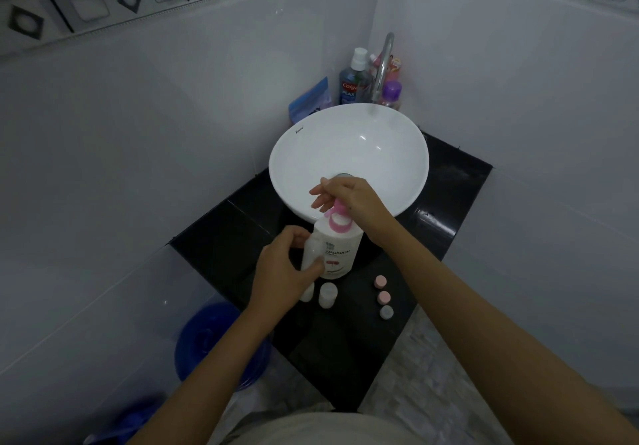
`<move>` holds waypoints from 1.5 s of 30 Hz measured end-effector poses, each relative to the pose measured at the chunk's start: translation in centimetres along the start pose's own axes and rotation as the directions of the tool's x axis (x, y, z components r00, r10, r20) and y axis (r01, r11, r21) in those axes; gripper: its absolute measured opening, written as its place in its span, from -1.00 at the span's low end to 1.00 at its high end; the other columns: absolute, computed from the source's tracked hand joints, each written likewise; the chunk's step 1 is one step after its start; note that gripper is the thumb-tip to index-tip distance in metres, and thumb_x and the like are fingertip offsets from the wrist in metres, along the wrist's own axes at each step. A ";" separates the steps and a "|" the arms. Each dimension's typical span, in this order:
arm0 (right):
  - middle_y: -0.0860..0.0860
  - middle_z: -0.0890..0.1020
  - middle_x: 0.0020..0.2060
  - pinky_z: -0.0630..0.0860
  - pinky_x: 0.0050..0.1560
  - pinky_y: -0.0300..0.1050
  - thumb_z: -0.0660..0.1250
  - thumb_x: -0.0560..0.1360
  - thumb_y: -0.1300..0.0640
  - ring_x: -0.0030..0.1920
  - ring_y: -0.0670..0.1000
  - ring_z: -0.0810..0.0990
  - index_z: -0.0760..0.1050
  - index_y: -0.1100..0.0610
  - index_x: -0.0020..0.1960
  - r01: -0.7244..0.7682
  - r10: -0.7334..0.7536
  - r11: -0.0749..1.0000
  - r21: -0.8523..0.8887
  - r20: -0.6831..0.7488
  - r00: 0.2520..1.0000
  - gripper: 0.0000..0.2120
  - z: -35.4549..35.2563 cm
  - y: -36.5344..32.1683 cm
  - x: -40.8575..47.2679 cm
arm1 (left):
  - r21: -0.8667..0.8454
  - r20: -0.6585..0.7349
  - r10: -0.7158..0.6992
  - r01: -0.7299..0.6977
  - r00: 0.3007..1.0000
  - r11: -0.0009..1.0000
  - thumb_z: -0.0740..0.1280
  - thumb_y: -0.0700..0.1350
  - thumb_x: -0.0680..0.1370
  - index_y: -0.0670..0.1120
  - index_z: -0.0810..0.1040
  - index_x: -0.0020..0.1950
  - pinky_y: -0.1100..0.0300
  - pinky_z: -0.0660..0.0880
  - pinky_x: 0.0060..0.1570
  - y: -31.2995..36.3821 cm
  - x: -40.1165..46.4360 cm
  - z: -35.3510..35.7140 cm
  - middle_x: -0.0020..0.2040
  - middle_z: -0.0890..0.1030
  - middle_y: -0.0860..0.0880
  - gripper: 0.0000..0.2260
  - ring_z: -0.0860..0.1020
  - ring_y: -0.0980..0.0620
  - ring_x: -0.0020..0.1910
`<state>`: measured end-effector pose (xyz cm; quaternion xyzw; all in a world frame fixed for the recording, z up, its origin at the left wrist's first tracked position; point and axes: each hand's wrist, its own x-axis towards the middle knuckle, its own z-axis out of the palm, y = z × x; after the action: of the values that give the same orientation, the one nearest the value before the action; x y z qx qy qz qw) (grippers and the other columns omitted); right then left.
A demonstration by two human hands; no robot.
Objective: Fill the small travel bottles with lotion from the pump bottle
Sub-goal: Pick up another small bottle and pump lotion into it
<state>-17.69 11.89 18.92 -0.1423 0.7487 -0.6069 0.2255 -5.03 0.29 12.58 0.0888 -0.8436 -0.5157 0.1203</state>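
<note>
A white pump bottle (340, 254) with a pink pump head (337, 218) stands on the black counter (221, 237) in front of the basin. My right hand (349, 199) rests on top of the pump head. My left hand (283, 268) holds a small translucent travel bottle (310, 249) upright against the pump bottle's left side, under the spout. Two more small open bottles (327, 294) stand just in front, one partly hidden by my left hand. Three loose caps, two pink (380, 281) and one grey (386, 312), lie in a row to the right.
A white bowl basin (380, 154) sits behind the pump bottle, with a chrome tap (383, 67), a mouthwash bottle (352, 81), a purple-capped bottle (391, 93) and a blue pouch (311, 102) in the corner. A blue bucket (207, 341) stands on the floor at left. Tiled walls close both sides.
</note>
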 end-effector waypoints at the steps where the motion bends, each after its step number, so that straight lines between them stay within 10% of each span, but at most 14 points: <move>1: 0.20 0.64 -0.18 0.52 -0.04 -0.13 0.18 0.59 0.11 -0.21 0.04 0.58 0.59 0.33 0.02 -0.004 0.003 1.000 -0.026 -0.008 1.000 -0.68 0.1 0.2 0.1 | 0.003 -0.003 0.006 -0.006 1.000 1.000 0.41 0.04 0.35 0.10 0.48 0.03 0.14 0.53 0.06 0.1 0.3 -0.2 -0.04 0.57 0.21 -0.72 0.53 0.26 0.02; 23: 0.08 0.67 -0.32 0.51 -0.10 -0.20 0.11 0.61 0.07 -0.24 -0.04 0.61 0.64 0.21 -0.14 0.086 -0.096 0.993 -0.079 -0.123 0.988 -0.61 0.7 2.4 1.3 | -0.097 -0.083 0.128 -0.136 0.988 0.986 0.48 -0.14 0.43 -0.08 0.58 0.13 0.31 0.52 0.02 2.2 1.8 -1.6 -0.01 0.65 0.04 -0.71 0.59 0.13 0.00; 32: 0.13 0.66 -0.27 0.49 0.10 0.14 0.08 0.62 0.11 -0.10 0.16 0.59 0.64 0.21 -0.13 0.037 -0.043 0.998 -0.054 -0.116 0.992 -0.60 1.1 3.2 1.2 | -0.210 -0.085 0.019 -0.036 0.996 0.977 0.49 -0.18 0.41 -0.08 0.61 0.09 0.43 0.48 -0.08 2.0 2.1 -1.0 -0.02 0.66 0.02 -0.73 0.59 0.21 -0.04; 38: 0.07 0.69 -0.23 0.51 -0.08 -0.35 0.08 0.62 0.04 -0.22 -0.17 0.62 0.64 0.25 -0.05 0.061 -0.060 0.998 0.008 -0.018 0.998 -0.58 -0.1 1.5 0.8 | -0.238 -0.107 0.052 -0.076 0.993 0.968 0.50 -0.20 0.40 -0.08 0.62 0.08 0.40 0.50 -0.09 2.6 2.5 -1.6 -0.03 0.66 0.02 -0.73 0.60 0.19 -0.04; 45: 0.16 0.67 -0.26 0.51 -0.12 -0.32 0.05 0.62 0.14 -0.22 -0.08 0.61 0.63 0.31 -0.09 0.078 -0.075 0.997 0.015 -0.119 0.990 -0.58 0.8 2.7 1.0 | -0.221 -0.103 0.042 -0.064 0.994 0.973 0.50 -0.19 0.41 -0.14 0.62 0.11 0.39 0.51 -0.07 2.2 2.6 -1.2 0.00 0.66 -0.04 -0.72 0.61 0.12 0.00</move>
<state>-18.00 11.34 16.01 -0.1323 0.7489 -0.6296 0.1585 -7.19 -0.38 15.34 0.0771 -0.7753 -0.5992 0.1843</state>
